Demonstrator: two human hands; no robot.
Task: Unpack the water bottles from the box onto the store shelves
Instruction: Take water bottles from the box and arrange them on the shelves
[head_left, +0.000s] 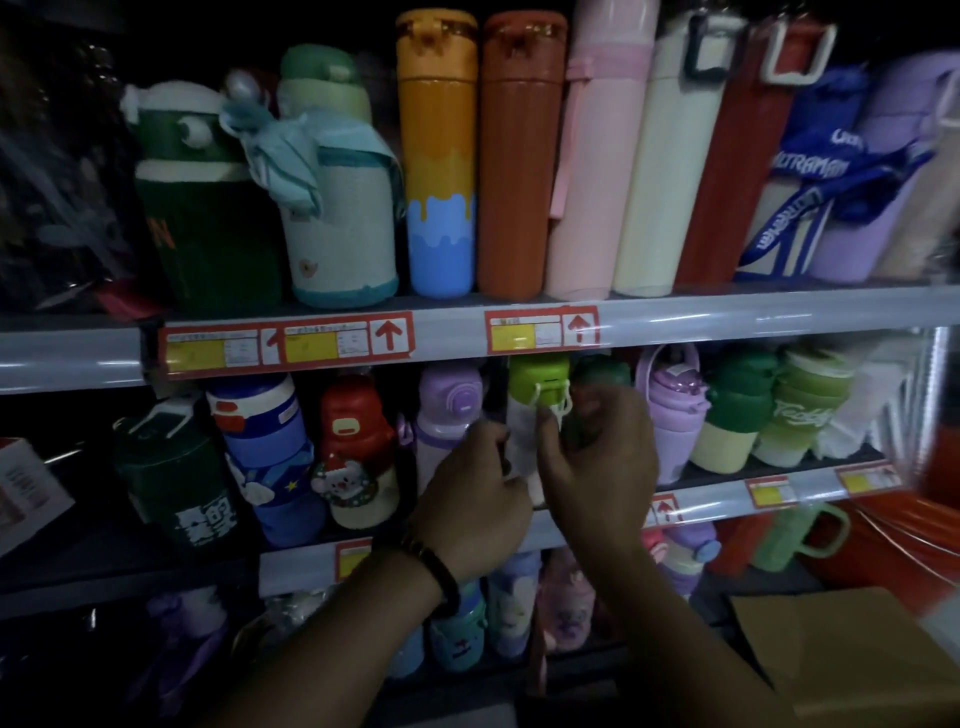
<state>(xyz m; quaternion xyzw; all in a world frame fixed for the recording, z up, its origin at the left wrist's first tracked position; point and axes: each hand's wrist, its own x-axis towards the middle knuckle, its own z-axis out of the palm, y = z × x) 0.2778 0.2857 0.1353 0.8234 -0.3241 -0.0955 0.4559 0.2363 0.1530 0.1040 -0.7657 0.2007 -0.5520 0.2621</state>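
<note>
On the middle shelf stands a white bottle with a lime-green cap, between a lilac bottle and a dark green-capped bottle. My left hand, with a dark bracelet on its wrist, curls its fingers against the left side of the lime-capped bottle. Thumb and fingers of my right hand wrap round the body of the dark green-capped bottle right beside it. Both hands hide the lower parts of these two bottles. A brown cardboard box lies at the lower right.
The top shelf holds tall flasks in orange, rust, pink, cream and red. More bottles crowd the middle shelf on both sides of my hands, and several small ones stand on the shelf below. A red surface is at the right.
</note>
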